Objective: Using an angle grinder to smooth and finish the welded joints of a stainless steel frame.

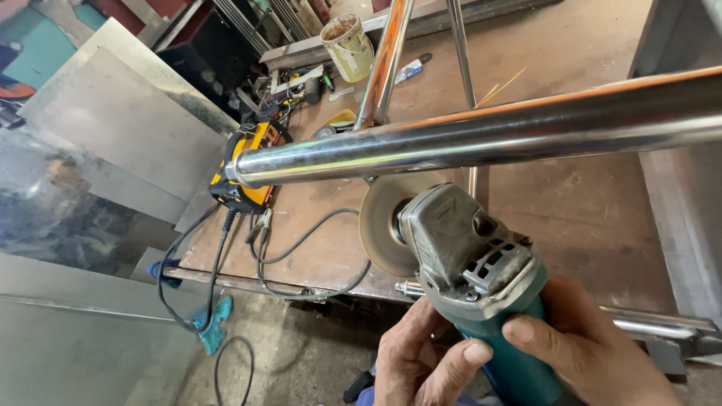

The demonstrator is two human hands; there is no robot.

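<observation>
Packages and labelled things sit at the far end of the bench (pixel 587 203): a cream-coloured tub (pixel 347 46) with a stained label stands upright near the back edge, and just right of it lies a small flat blue-and-white packet (pixel 410 71). A yellow-and-black box-shaped machine (pixel 248 169) rests at the bench's left edge, with black cables (pixel 301 256) trailing from it over the brown top and down to the floor.

An angle grinder (pixel 470 271) with a grey head and teal body is held low in the middle of the view, its round disc (pixel 383 225) just under a long polished steel tube (pixel 481 135) that runs across the picture; whether disc and tube touch cannot be told. The right hand (pixel 594 346) wraps the teal body from the right, fingers (pixel 538 331) curled firmly over it. The left hand (pixel 421 361) comes up from below, thumb pressed to the body, fingers seemingly closed around its underside, though that side is hidden.
</observation>
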